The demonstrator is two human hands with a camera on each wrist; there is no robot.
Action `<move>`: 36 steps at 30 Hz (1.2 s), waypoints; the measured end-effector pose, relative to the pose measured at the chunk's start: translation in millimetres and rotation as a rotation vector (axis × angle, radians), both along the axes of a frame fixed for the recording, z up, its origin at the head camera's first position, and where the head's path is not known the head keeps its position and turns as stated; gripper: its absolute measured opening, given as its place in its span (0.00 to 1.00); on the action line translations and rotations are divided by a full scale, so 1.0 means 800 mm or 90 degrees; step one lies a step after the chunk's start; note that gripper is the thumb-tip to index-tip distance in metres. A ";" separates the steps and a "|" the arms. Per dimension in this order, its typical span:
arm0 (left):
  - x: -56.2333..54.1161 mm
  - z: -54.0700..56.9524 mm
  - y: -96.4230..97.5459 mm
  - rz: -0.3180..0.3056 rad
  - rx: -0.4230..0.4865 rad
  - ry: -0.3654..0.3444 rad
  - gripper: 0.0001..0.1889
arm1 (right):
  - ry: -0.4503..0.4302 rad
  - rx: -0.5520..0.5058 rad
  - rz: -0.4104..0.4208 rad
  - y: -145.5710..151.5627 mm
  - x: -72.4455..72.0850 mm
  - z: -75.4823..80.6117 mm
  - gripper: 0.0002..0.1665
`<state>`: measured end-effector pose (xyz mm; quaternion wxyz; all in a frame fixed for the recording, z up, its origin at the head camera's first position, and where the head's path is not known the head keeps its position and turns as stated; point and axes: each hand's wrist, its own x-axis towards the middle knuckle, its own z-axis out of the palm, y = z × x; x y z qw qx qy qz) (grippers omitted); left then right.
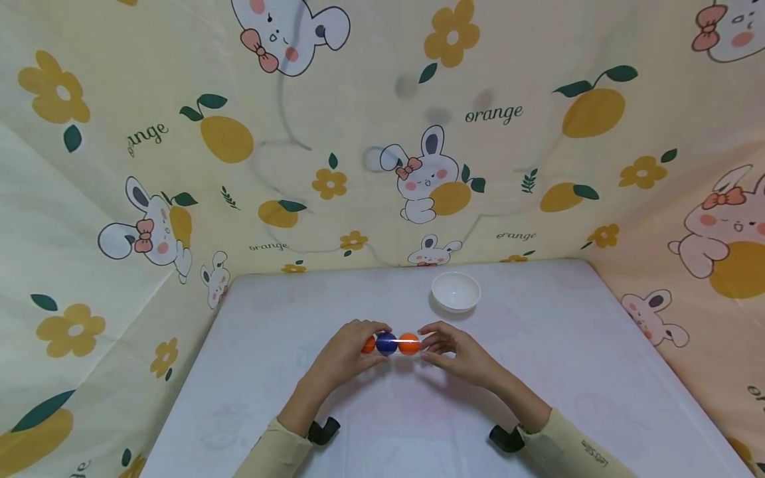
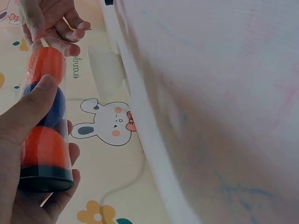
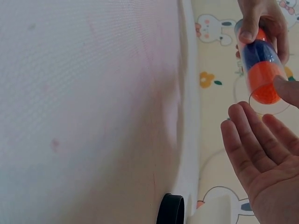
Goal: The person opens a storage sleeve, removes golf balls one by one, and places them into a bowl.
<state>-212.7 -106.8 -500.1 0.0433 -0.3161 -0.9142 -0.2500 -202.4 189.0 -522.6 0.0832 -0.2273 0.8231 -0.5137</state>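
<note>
A clear tube [image 2: 66, 88] with a dark base [image 2: 46, 178] lies across both hands' space above the table. Inside it sit an orange ball [image 1: 409, 343], a dark blue ball [image 1: 386, 343] and a second orange ball [image 1: 368, 344]. My left hand [image 1: 346, 355] grips the tube near its base, thumb along the side and fingers behind. At the opposite end is my right hand [image 1: 459, 355], its fingers extended and spread. Its thumb [image 3: 286, 88] overlaps the tube's clear rim in the right wrist view, with fingertips right by that rim.
A white bowl [image 1: 456, 292] stands on the white-covered table [image 1: 299, 305], behind the hands. A black ring-shaped thing [image 3: 170, 210] shows at the bottom of the right wrist view. Printed cloth [image 1: 358, 86] with rabbits and oranges rises around the table.
</note>
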 end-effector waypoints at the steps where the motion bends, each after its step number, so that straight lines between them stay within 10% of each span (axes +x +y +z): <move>1: 0.000 0.000 0.000 -0.001 0.000 0.003 0.31 | 0.002 -0.001 0.000 0.000 0.000 -0.001 0.27; 36: -0.001 0.000 -0.004 0.001 -0.017 0.037 0.30 | 0.015 -0.010 0.022 -0.002 -0.004 -0.004 0.29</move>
